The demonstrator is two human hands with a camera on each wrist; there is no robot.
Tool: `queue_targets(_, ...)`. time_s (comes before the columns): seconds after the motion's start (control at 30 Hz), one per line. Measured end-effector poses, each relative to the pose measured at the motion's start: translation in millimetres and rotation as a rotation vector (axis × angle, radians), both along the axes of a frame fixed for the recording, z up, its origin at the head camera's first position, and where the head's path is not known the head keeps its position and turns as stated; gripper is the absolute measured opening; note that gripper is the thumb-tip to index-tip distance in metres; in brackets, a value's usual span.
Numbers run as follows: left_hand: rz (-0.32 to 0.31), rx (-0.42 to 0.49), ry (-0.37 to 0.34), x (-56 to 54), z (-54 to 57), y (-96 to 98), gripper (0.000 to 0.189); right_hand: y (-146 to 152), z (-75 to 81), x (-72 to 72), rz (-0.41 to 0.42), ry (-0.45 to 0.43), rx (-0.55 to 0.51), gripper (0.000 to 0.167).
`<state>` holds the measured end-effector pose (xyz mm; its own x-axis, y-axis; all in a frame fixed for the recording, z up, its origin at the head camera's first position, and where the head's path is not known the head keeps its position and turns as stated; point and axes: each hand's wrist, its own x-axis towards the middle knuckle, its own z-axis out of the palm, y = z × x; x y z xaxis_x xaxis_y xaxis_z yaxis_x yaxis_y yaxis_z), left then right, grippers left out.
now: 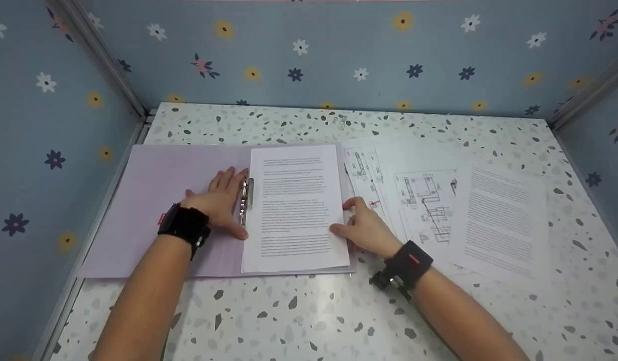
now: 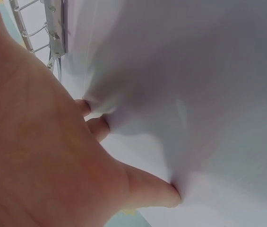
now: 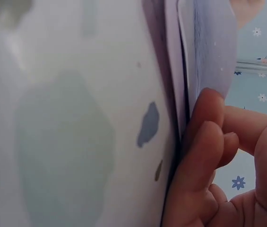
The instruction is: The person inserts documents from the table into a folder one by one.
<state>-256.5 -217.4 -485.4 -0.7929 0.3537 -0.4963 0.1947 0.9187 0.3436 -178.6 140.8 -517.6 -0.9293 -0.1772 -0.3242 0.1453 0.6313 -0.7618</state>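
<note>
A lilac ring binder [image 1: 158,190] lies open flat on the table, with a thick stack of printed sheets [image 1: 293,205] on its right side. My left hand [image 1: 211,203] rests with fingers spread beside the metal rings [image 1: 243,200], its thumb reaching toward the stack's left edge. In the left wrist view, the fingertips touch the pale binder surface, and the ring mechanism [image 2: 53,28] shows at upper left. My right hand [image 1: 369,230] pinches the stack's right edge, thumb on top. The right wrist view shows its fingers at the sheet edges [image 3: 213,52], next to the binder cover [image 3: 175,56].
Right of the binder, loose sheets overlap: technical drawings [image 1: 429,200] with red marks and a page of text [image 1: 501,225]. They sit on a speckled table [image 1: 298,311]. Blue flowered panels [image 1: 329,50] enclose the back and sides.
</note>
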Motion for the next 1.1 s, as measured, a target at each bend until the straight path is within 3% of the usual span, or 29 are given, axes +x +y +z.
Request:
queue_targets(0.47,0.001,0.002,0.005,-0.6,-0.3,-1.2,0.158,-1.2,2.1,-0.6,-0.034,-0.028,0.036,0.067)
queue_targets(0.73,0.004,0.004,0.005,-0.4,-2.7,-1.3,0.157,9.7,4.3,1.6,0.006,-0.035,-0.07,0.07)
queue_targets(0.9,0.006,0.002,0.004,0.1,-2.3,-2.3,0.158,37.4,15.7,5.1,-0.018,-0.026,-0.082,0.077)
queue_targets(1.1,0.0,-0.004,-0.006,1.1,-0.9,-3.1,0.159,105.0,26.1,12.0,-0.133,-0.022,-0.003,0.083)
